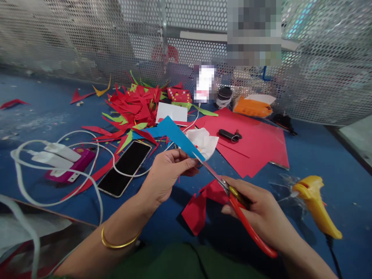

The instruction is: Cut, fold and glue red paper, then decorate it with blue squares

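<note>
My left hand pinches the lower edge of a blue paper piece, which rises above the table in a folded, angular shape. My right hand is wrapped round the red handles of a pair of scissors. The blade tips touch the blue paper near its right end, close to my left fingertips. Below the blades lies a red paper piece with angled edges. Part of it is hidden behind the scissors and my right hand.
A heap of red and green paper strips lies at the back left. Nearby are a black phone, a purple power bank with white cables, red sheets and a yellow glue gun. Perforated metal mesh borders the back.
</note>
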Demonstrator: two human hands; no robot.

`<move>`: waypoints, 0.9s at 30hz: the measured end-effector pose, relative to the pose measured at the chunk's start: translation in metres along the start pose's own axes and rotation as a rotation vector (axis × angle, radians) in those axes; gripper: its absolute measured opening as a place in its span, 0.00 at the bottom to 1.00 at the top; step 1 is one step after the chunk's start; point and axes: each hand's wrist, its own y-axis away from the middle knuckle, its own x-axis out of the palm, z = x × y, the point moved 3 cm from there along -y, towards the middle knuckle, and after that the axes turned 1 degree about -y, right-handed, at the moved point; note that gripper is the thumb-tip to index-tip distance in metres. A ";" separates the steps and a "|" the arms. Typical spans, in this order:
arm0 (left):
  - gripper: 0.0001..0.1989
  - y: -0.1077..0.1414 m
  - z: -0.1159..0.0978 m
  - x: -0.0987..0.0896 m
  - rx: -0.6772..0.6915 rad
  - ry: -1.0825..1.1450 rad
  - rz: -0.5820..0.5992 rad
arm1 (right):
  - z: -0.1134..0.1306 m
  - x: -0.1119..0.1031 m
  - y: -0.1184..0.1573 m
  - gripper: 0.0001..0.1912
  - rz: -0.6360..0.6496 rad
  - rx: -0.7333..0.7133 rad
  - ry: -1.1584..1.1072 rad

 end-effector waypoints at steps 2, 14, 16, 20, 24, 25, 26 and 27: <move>0.11 0.000 0.000 0.000 -0.001 -0.008 0.002 | 0.000 0.000 0.000 0.24 -0.003 -0.002 0.008; 0.13 -0.002 0.000 -0.001 -0.005 0.044 0.020 | 0.001 -0.001 0.000 0.22 -0.035 -0.027 0.033; 0.13 -0.002 0.000 0.000 0.001 0.042 0.016 | 0.001 -0.001 0.000 0.22 -0.029 -0.023 0.029; 0.13 -0.001 -0.002 0.001 0.017 0.042 0.009 | 0.001 0.001 0.000 0.23 -0.006 -0.005 0.032; 0.13 -0.001 -0.002 0.001 0.017 0.042 0.004 | 0.001 0.002 0.000 0.22 0.005 -0.003 0.029; 0.13 -0.001 -0.002 0.001 0.014 0.041 0.005 | 0.001 0.002 0.000 0.21 0.008 -0.004 0.027; 0.13 -0.001 -0.001 0.001 0.011 0.041 0.006 | 0.001 0.003 0.000 0.21 0.009 -0.006 0.026; 0.13 -0.002 -0.001 0.001 0.008 0.040 0.008 | 0.001 0.003 0.000 0.21 0.014 -0.005 0.027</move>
